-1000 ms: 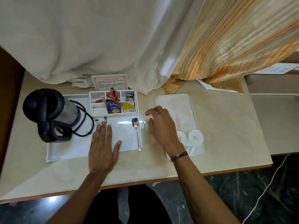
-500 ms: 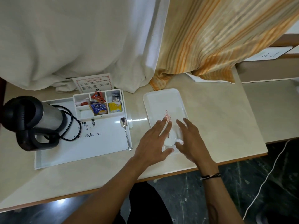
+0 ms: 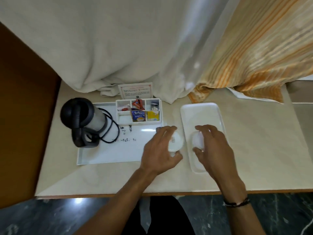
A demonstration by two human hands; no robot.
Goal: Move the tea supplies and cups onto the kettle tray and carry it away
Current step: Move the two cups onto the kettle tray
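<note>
A black and steel kettle (image 3: pixel 84 122) with its coiled cord stands at the left of the white kettle tray (image 3: pixel 108 153). A white divided box (image 3: pixel 138 111) of tea bags and sachets sits at that tray's back right. My left hand (image 3: pixel 160 150) grips an upside-down white cup (image 3: pixel 176 144) over the gap between the kettle tray and the smaller white tray (image 3: pixel 201 114). My right hand (image 3: pixel 213 146) is closed around a second white cup (image 3: pixel 197 141) above the small tray. The spoon is hidden behind my left hand.
White and orange-striped curtains (image 3: pixel 169 48) hang down onto the back of the beige counter (image 3: pixel 262 150). A printed card (image 3: pixel 135 90) stands behind the divided box. A dark wooden panel (image 3: pixel 25 116) borders the counter on the left. The counter's front edge is near my forearms.
Both hands have closed on the two cups. The left hand has carried its cup leftward off the small tray toward the kettle tray; the right hand holds its cup over the small tray.
</note>
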